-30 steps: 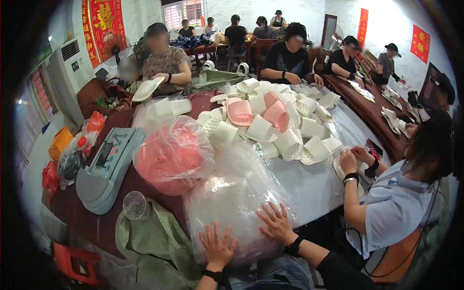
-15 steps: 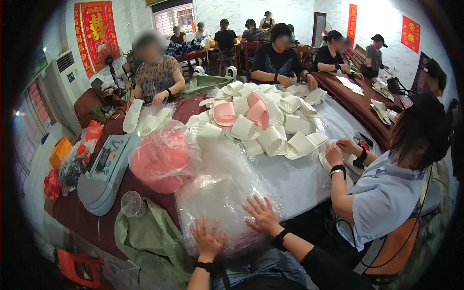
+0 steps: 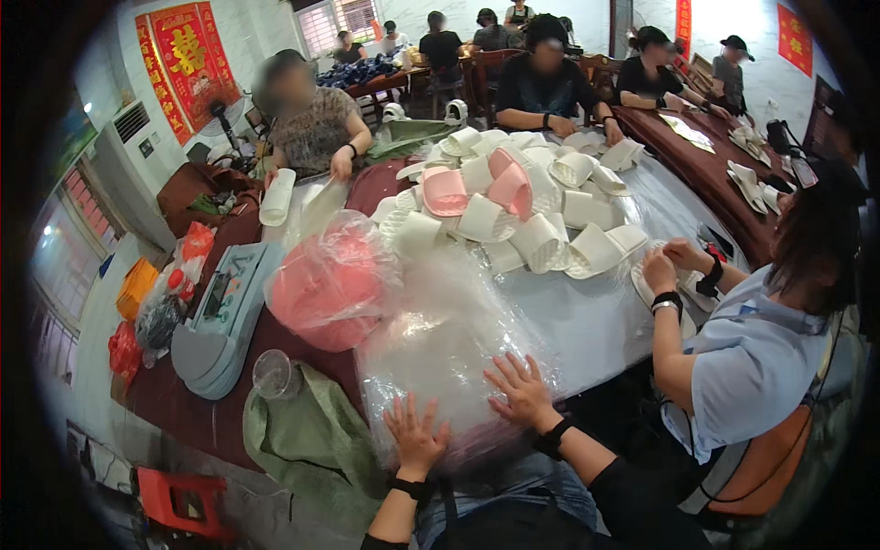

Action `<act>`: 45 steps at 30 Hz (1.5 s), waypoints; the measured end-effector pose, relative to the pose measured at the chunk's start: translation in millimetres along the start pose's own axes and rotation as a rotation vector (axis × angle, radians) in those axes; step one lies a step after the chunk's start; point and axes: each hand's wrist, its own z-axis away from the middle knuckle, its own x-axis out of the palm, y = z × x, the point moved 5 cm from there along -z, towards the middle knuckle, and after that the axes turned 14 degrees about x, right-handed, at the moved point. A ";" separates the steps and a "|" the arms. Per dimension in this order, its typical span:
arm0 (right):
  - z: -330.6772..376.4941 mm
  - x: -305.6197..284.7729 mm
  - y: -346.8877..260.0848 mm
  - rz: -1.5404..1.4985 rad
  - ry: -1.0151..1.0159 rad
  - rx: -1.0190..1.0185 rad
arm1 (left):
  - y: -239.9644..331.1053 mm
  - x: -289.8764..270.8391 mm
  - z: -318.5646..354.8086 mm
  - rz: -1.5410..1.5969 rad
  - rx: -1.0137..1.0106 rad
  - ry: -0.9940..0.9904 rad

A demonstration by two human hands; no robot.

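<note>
Both hands rest flat on a stack of clear plastic bags (image 3: 454, 353) at the near edge of the table. My left hand (image 3: 417, 438) lies with spread fingers on the near left part of the stack. Farther right, my right hand (image 3: 525, 392) presses on it, also with its fingers apart. Neither hand holds anything. Just beyond the stack's left side sits a bulging clear plastic bag (image 3: 330, 284) with pink contents. A heap of white slippers (image 3: 486, 220) lies farther back, with a few pink slippers (image 3: 445, 192) among them.
A grey-blue scale (image 3: 220, 316) stands on the left, near a clear plastic cup (image 3: 273, 373) on a green sack (image 3: 307, 431). A red stool (image 3: 183, 502) is at lower left. Close on my right, a co-worker (image 3: 752, 339) handles a slipper; others sit across the table.
The whole view has shifted, so things appear farther right and slightly lower. My hands stay flat on the bags. At the far left, a co-worker's hand has moved with a clear bag.
</note>
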 end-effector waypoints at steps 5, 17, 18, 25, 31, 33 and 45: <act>0.2 0.0 -5.8 0.027 -0.017 -0.011 | -2.2 -2.4 2.3 -0.008 -0.009 0.004; 0.1 1.6 -3.8 -0.002 -0.005 0.002 | -2.8 3.7 2.5 0.022 -0.013 -0.105; -0.7 1.0 -4.6 0.002 -0.017 0.004 | -2.8 5.1 3.0 0.018 -0.012 -0.125; 3.7 0.6 -8.4 -0.010 -0.037 0.002 | -0.9 7.9 10.8 0.027 -0.013 -0.147; 6.6 7.7 4.0 0.053 -0.018 0.032 | 1.7 8.3 4.6 0.026 0.010 -0.141; 5.0 7.4 3.0 0.047 -0.052 0.017 | 2.6 5.9 1.5 0.019 0.001 -0.196; -86.4 -42.6 89.8 -0.956 -0.119 0.591 | 19.5 -30.2 -24.3 -0.056 -0.039 -0.395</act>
